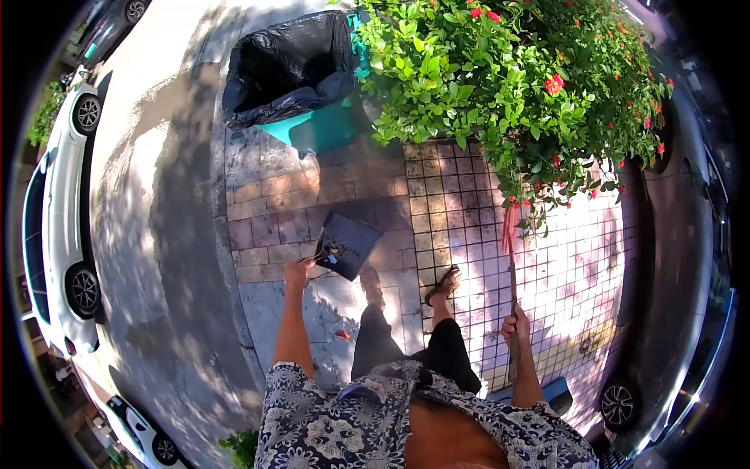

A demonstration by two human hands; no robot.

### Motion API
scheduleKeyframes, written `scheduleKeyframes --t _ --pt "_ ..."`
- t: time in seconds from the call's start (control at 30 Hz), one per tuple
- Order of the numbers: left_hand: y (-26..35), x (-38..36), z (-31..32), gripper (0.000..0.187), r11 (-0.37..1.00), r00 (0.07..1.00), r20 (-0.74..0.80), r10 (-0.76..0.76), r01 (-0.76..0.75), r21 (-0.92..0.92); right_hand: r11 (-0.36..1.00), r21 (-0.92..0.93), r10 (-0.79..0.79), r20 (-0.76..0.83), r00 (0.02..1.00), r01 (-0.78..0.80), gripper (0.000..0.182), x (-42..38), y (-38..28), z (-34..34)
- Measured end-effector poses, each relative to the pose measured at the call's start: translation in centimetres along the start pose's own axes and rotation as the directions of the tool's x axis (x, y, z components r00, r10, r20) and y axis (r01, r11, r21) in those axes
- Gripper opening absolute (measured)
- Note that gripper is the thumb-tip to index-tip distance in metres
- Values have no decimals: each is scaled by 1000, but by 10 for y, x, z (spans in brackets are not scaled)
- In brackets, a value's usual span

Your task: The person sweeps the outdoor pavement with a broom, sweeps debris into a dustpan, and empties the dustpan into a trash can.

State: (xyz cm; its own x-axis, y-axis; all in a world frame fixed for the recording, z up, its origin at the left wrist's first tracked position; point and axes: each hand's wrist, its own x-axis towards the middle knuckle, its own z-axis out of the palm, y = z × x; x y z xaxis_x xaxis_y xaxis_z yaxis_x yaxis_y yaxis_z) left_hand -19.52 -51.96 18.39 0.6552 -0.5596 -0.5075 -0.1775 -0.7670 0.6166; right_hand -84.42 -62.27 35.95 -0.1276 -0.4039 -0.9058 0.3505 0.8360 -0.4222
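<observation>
My left hand [298, 272] is closed on the handle of a dark dustpan [355, 242], held out in front of my left foot. Some small yellowish and pale litter [334, 256] lies in the pan near the handle side. On the right, my right hand [516, 325] grips the stick of a broom [512, 273]. The broom's reddish head points away from me and reaches the lower leaves of the flowering bush [484, 86]. Ahead of the dustpan stands a green bin [312, 129] lined with a black bag [289, 66], its mouth open.
Paving slabs [273, 227] and square tiles [461, 203] lie underfoot. A red leaf-like scrap [342, 335] is on the slabs left of my legs. A white car [62, 203] stands across the road, and another car [680, 234] is close on the right. A blue object [556, 392] sits behind my right arm.
</observation>
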Motion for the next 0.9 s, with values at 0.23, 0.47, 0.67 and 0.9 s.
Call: scheduleKeyframes --t 0.23,0.47,0.67,0.9 --pt "16 14 -262 25 849 784 -333 524 -448 281 995 44 -80 -118 990 85 17 -21 43 -28" --pt "211 -66 -445 36 903 759 -495 423 -398 162 994 58 -84 -149 985 94 28 -35 65 -23" --pt "381 -135 -421 38 637 520 -409 750 -403 657 996 63 61 -75 995 -56 29 -2 59 -30" --pt "385 -15 -317 21 -73 327 208 922 -380 922 998 -11 66 -72 995 -67 33 15 69 -31"
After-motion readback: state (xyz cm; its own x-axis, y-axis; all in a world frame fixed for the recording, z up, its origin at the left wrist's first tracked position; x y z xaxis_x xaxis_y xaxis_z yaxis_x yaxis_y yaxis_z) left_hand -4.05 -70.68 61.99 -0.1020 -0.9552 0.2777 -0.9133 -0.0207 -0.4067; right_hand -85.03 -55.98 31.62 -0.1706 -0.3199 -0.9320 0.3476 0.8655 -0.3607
